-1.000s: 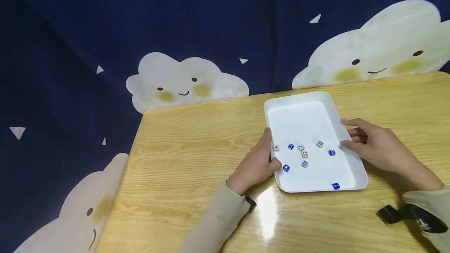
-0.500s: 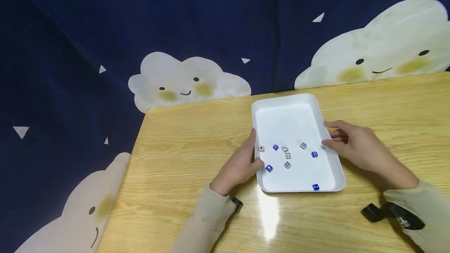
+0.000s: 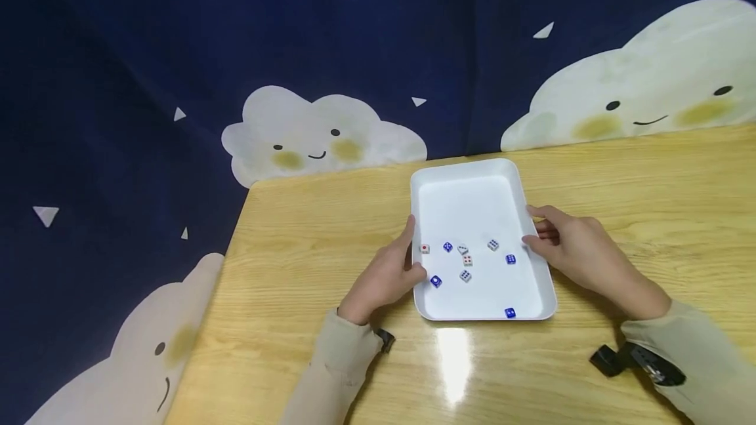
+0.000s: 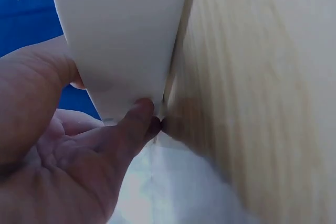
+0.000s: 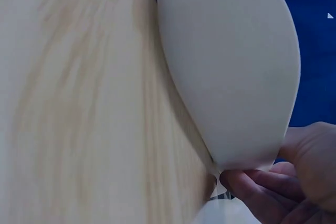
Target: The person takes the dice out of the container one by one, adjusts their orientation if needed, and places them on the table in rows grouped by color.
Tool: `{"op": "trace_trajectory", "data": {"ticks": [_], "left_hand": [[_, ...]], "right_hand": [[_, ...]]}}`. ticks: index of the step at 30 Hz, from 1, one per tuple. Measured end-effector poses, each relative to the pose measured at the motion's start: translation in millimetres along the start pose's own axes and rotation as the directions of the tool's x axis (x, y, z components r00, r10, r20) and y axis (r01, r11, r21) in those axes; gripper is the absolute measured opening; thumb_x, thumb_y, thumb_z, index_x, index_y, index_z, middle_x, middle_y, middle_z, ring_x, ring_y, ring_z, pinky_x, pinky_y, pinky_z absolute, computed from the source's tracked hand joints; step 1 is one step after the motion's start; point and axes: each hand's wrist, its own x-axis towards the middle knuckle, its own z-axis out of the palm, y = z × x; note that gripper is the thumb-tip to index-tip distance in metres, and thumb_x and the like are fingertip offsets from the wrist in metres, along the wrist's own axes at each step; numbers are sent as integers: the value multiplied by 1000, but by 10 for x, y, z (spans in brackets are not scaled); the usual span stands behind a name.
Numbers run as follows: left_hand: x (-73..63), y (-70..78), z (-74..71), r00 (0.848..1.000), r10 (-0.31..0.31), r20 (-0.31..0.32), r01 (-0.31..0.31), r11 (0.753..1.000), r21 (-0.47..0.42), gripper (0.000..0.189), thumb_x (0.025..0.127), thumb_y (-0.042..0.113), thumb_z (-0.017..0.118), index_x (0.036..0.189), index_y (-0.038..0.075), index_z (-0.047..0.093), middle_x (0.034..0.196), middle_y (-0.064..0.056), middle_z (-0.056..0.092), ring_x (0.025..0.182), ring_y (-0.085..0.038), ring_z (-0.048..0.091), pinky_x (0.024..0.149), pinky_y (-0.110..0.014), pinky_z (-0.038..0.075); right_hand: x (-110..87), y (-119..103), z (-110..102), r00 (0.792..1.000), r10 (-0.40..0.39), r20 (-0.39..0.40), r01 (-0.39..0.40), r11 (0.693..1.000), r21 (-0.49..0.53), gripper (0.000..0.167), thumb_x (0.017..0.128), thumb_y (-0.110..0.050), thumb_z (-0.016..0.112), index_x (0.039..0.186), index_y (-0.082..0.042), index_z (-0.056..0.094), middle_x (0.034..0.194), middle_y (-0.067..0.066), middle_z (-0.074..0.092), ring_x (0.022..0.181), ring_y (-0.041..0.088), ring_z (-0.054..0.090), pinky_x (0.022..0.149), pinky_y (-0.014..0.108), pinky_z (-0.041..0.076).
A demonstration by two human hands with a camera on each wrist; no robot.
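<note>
A white rectangular tray [image 3: 466, 205] stands on the wooden table between both hands. Several small dice lie loose in its nearer half, some white and some blue. White ones with red pips include one die [image 3: 467, 260] near the middle; a blue die [image 3: 510, 313] sits by the front wall. My left hand [image 3: 384, 275] holds the left side wall, thumb over the rim. Opposite it, my right hand [image 3: 587, 258] holds the right side wall by thumb and fingers. Both wrist views show fingertips low on the tray's outer wall [image 4: 123, 30], close to the tabletop.
The wooden table [image 3: 313, 235] extends to both sides of the tray. Behind its far edge hangs a dark blue curtain [image 3: 331, 31] with clouds and triangles. A black wrist device [image 3: 640, 363] sits below the right forearm.
Both hands have slid the tray leftward across the table, the dice moving along with it. The head view has shifted slightly. Both holds look the same.
</note>
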Motion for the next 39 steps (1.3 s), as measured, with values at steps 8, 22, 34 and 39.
{"op": "trace_trajectory", "data": {"ticks": [8,22,34,39], "left_hand": [[-74,-136,-141,1000,-26,2,26,1000,13,91,90,15,59,166,13,9,153,-11,57,102,-16,62,98,-33,50],[-43,-237,-318,999,-20,-38,23,996,83,80,96,18,60,165,10,20,121,-14,72,86,-16,61,80,-29,50],[125,-365,-461,983,56,-177,-49,998,46,44,102,24,61,144,7,60,131,-10,73,112,-21,75,96,-38,60],[249,-383,-512,946,164,-280,-111,975,195,39,102,24,61,138,9,65,135,-10,70,121,-26,71,100,-41,58]], "right_hand": [[68,-152,113,999,-18,44,16,999,38,57,90,-19,79,138,7,59,101,20,79,92,32,78,77,44,62],[220,-376,184,994,-112,12,112,986,-126,49,91,-18,76,128,13,65,88,17,79,70,22,71,68,44,58],[186,-302,165,989,-149,-9,149,988,-30,48,90,-18,77,127,11,66,94,19,80,84,29,79,74,45,61],[187,-293,148,990,-142,21,142,990,9,49,92,-19,76,130,10,65,98,17,80,88,27,80,77,44,62]]}}
